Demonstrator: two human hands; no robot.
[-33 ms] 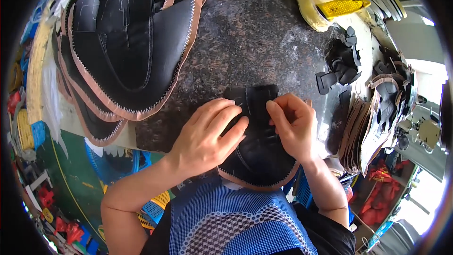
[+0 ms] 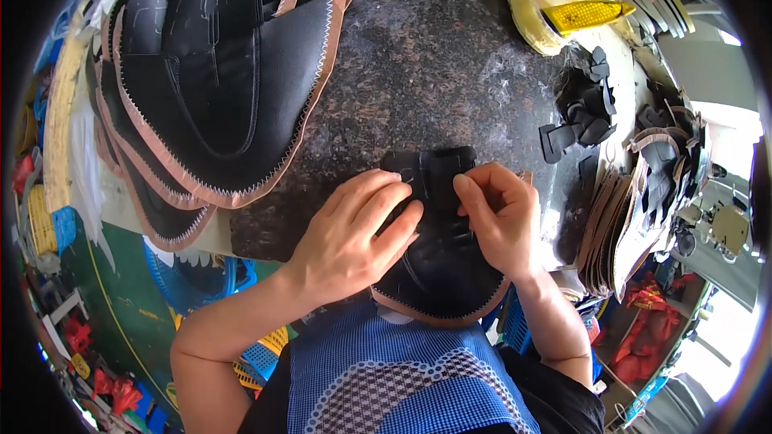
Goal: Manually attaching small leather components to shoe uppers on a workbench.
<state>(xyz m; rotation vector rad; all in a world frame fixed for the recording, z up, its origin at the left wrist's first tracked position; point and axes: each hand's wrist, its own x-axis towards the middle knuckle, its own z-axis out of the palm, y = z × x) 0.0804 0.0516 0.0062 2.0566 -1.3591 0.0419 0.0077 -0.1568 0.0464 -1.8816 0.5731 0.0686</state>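
Observation:
A black leather shoe upper (image 2: 438,273) with a tan, zigzag-stitched edge lies at the table's near edge, against my apron. Over its left side rests my left hand (image 2: 350,229), fingers bent and holding the upper down; the thumb is mostly hidden. My right hand (image 2: 505,215) pinches the right side of the upper near its black strap (image 2: 448,177), thumb and forefinger close together. Whether a small piece sits inside that pinch cannot be made out. The far end of the upper, with its flaps, shows between both hands.
A pile of larger-looking black uppers (image 2: 281,72) stands at the left. Black scraps (image 2: 581,116) lie at the right, near stacked uppers (image 2: 615,225). At the back right are a yellowed container (image 2: 523,0) and a yellow perforated tool (image 2: 587,16). The speckled tabletop (image 2: 418,56) spreads between them.

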